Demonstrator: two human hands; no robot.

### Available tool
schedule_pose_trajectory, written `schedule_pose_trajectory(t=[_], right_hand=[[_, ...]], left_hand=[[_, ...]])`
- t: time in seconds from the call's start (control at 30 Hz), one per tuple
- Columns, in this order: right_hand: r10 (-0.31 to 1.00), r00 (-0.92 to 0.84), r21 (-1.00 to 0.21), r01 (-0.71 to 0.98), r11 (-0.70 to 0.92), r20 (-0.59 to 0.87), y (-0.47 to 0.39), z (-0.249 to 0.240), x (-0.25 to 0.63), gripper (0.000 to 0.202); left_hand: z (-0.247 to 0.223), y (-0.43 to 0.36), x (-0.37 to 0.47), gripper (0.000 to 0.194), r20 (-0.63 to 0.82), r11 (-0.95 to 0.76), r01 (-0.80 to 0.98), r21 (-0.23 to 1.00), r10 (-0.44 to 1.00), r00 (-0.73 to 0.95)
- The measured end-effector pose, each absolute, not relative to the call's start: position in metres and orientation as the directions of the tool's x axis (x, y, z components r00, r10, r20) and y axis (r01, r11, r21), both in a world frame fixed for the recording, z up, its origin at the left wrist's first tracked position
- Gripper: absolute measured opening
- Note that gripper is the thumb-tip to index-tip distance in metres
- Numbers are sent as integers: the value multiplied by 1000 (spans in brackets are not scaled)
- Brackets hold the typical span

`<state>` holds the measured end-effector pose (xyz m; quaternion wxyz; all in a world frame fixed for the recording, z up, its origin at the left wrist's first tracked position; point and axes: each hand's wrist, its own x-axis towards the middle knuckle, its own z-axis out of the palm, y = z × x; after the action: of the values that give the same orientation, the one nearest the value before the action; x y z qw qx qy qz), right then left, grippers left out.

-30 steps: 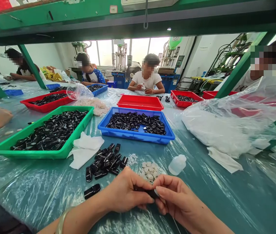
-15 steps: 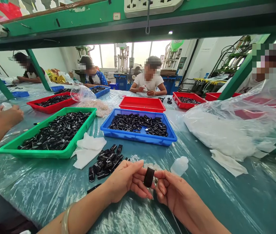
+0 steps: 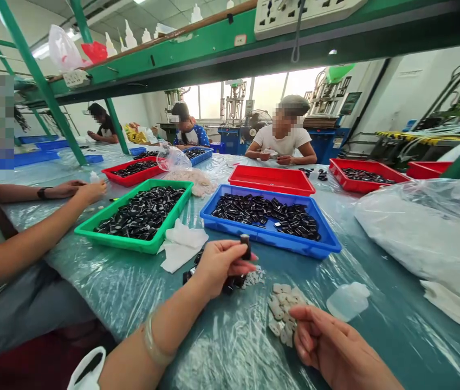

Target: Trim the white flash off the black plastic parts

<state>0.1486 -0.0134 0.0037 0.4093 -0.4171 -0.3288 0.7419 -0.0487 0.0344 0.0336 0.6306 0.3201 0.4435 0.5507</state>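
Note:
My left hand (image 3: pixel 219 266) pinches a small black piece (image 3: pixel 245 246) between thumb and fingers, above a pile of black pieces (image 3: pixel 233 284) that it partly hides. The blue tray (image 3: pixel 272 237) of black pieces lies just beyond it. Lower right, my right hand (image 3: pixel 327 338) has its fingers curled, thumb side by the edge of a heap of flat whitish pieces (image 3: pixel 284 306); whether it holds anything is hidden. Small white bits (image 3: pixel 255 276) lie beside the black pile. A translucent bottle (image 3: pixel 348 301) lies right of the whitish heap.
A green tray (image 3: pixel 132 242) of black pieces and a white cloth (image 3: pixel 183 244) are on the left. Beyond stand red trays (image 3: pixel 272 181). A large plastic bag (image 3: pixel 425 227) is at right. Another person's hands (image 3: pixel 79 189) work at left; others sit across.
My hands have moved apart. The left carries the black piece toward the blue tray; the right has let go of it and is beside the whitish heap. The view has turned left.

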Motion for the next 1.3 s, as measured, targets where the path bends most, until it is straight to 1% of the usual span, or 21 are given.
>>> schedule_pose_trajectory(t=[0.03, 0.13, 0.27, 0.33, 0.4, 0.5, 0.57, 0.63, 0.7, 0.73, 0.8, 0.83, 0.93, 1.07, 1.17, 1.2, 1.23, 1.3], right_hand=[[883, -310, -830, -333, -448, -352, -14, 4, 148, 33], [884, -299, -824, -343, -452, -361, -16, 3, 148, 32], [872, -336, -816, -343, -466, -357, -15, 1, 148, 32], [868, -357, -823, -331, -462, -344, -15, -1, 147, 33], [869, -363, -828, -326, -456, -336, -14, -1, 147, 33], [863, -375, -831, -309, -462, -340, -13, -1, 147, 34], [856, -382, -832, -296, -470, -348, -13, 0, 148, 36], [864, -365, -834, -301, -463, -348, -14, 2, 147, 36], [876, -339, -837, -312, -449, -343, -16, 3, 147, 37], [882, -330, -841, -315, -440, -338, -16, 3, 147, 36], [884, -331, -847, -310, -432, -330, -16, 2, 147, 36], [882, -342, -851, -302, -430, -324, -15, 1, 147, 36], [872, -381, -868, -264, -421, -307, -12, -2, 150, 38], [892, -382, -921, -199, -335, -242, -12, -4, 151, 37], [904, -395, -974, -77, -212, -165, -17, -3, 150, 30], [905, -401, -985, -29, -170, -144, -19, -2, 149, 28], [907, -403, -992, 12, -127, -121, -21, -2, 149, 25], [912, -405, -996, 87, -25, -58, -25, -1, 148, 24]], left_hand=[[37, 39, -57, 13, -198, 145, -432, 890, 977, -81], [46, 50, -89, 14, -183, 14, -482, 876, 935, -305], [51, 58, -135, 27, -214, -113, -517, 848, 820, -530], [52, 60, -157, 31, -224, -145, -518, 843, 781, -583], [53, 60, -173, 31, -227, -138, -503, 853, 770, -596], [54, 58, -184, 29, -179, -101, -411, 906, 788, -588], [52, 54, -179, 25, -113, -74, -294, 953, 814, -570], [49, 47, -167, 20, -47, -27, -139, 990, 863, -503], [44, 36, -152, 18, -23, 44, 49, 998, 932, -363], [41, 29, -145, 15, -33, 78, 156, 985, 961, -276], [36, 12, -135, 10, -80, 120, 369, 922, 989, -124], [34, 4, -132, 9, -98, 123, 464, 877, 992, -77], [27, -20, -129, 10, -121, 115, 690, 715, 992, -40], [24, -40, -124, 10, -138, 62, 837, 544, 990, 17], [29, -45, -112, 9, -157, -8, 911, 413, 984, 80], [32, -45, -106, 10, -163, -26, 916, 401, 982, 99], [35, -44, -99, 11, -165, -42, 906, 422, 979, 123], [41, -38, -83, 11, -168, -79, 837, 541, 965, 199]])
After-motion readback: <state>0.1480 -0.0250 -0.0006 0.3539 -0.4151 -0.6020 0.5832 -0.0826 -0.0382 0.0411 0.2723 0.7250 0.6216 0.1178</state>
